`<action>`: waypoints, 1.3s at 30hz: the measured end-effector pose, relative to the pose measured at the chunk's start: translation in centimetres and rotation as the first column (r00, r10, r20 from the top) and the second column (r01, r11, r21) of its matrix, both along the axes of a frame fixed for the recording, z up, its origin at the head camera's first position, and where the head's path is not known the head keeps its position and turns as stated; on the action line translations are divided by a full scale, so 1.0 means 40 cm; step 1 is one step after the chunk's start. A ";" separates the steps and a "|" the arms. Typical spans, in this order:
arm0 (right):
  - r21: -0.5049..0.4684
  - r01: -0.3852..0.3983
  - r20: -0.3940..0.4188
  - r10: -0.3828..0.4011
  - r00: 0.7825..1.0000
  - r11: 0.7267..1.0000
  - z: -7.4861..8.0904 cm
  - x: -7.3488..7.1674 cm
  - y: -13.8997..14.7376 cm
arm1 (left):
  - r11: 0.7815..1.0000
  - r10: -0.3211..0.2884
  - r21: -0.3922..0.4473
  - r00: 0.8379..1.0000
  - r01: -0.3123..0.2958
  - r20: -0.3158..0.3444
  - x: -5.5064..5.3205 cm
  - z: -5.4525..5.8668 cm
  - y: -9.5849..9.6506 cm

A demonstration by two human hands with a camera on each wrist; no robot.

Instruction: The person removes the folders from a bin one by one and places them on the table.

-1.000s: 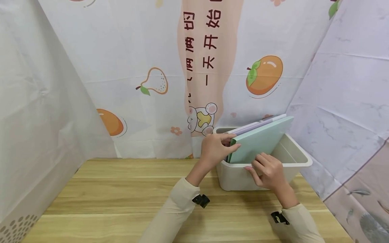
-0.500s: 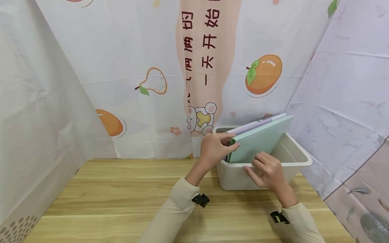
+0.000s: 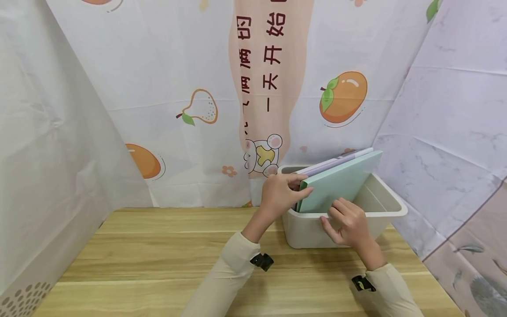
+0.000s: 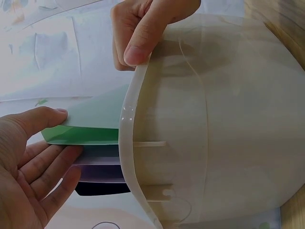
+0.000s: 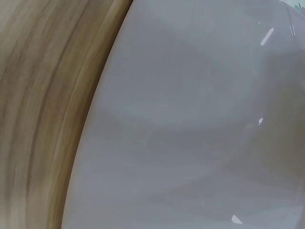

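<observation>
A mint green folder [image 3: 336, 185] stands slanted in an off-white plastic bin [image 3: 310, 233], its right end rising above the rim. My left hand [image 3: 277, 193] pinches its near left end. The left wrist view has that thumb on the pale face of the folder [image 4: 97, 112] and fingers on the other side of its bright green edge. Gripping the front rim of the bin is my right hand [image 3: 350, 224], thumb outside, fingers curled over the edge. Behind the green folder leans a purple and white one [image 3: 328, 166]. Only the bin's wall [image 5: 181, 119] and tabletop fill the right wrist view.
The bin stands at the right back of a wood-grain table [image 3: 158, 264]. A printed curtain [image 3: 198, 53] hangs right behind it, and a marbled cloth [image 3: 447, 132] is close on its right. A purple edge [image 4: 102, 172] and a black one [image 4: 102, 189] show beside the green folder.
</observation>
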State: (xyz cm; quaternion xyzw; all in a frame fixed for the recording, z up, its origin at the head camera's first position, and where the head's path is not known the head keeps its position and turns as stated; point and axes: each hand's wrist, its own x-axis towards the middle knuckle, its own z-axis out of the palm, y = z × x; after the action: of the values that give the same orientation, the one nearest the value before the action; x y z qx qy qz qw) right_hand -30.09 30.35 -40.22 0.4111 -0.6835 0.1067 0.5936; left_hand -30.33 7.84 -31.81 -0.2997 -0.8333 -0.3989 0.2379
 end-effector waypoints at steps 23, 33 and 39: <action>0.051 0.054 0.002 -0.054 0.999 0.997 -0.006 -0.010 0.016 | 1.000 -0.016 0.001 1.000 0.016 -0.020 -0.008 0.001 0.003; 0.071 0.088 0.012 -0.089 0.996 0.994 -0.014 -0.014 0.018 | 1.000 -0.020 0.008 0.999 0.020 -0.028 -0.009 -0.004 0.001; 0.072 0.094 0.004 -0.095 0.996 0.993 -0.017 -0.014 0.016 | 1.000 -0.002 -0.018 1.000 0.002 -0.026 -0.004 -0.004 0.004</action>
State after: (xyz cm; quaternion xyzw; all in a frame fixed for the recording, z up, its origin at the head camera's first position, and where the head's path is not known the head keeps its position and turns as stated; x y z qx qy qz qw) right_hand -30.67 30.97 -40.92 0.3991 -0.7076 0.0553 0.5804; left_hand -30.50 8.01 -31.96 -0.3077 -0.8334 -0.3878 0.2457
